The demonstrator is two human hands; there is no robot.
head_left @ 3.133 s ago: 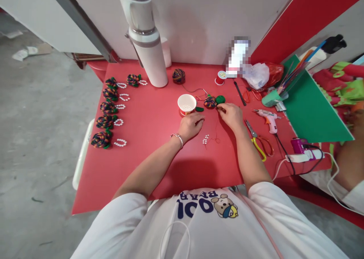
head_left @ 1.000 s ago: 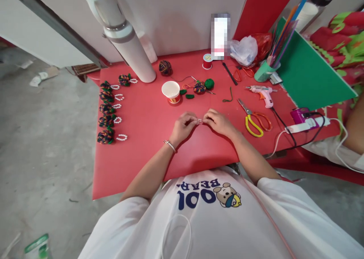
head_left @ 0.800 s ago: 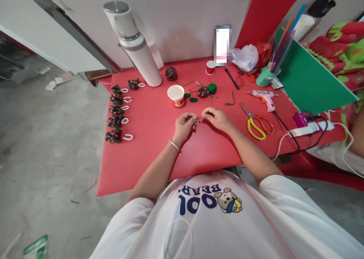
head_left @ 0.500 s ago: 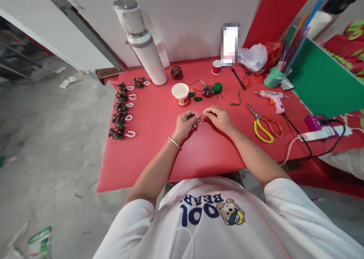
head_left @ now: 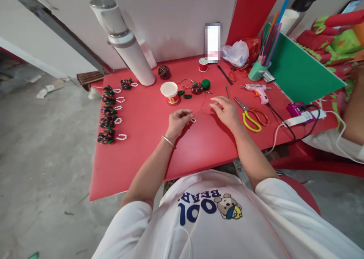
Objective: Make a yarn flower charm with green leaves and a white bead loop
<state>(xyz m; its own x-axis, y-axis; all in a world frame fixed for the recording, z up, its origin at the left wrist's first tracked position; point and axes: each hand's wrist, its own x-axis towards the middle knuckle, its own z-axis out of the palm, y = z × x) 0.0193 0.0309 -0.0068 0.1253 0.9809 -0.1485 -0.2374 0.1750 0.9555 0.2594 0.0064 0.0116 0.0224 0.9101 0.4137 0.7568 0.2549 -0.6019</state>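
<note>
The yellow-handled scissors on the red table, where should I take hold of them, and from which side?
Take the scissors by the handle loops, coming from above on the near side. They lie flat, blades shut and pointing away to the far left, so the loops face you. The right hand, just left of them, looks best placed.

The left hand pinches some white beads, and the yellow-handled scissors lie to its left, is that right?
No. The head view shows the yellow-handled scissors lying to the right, beyond the right hand. The left hand does pinch white beads.
</note>
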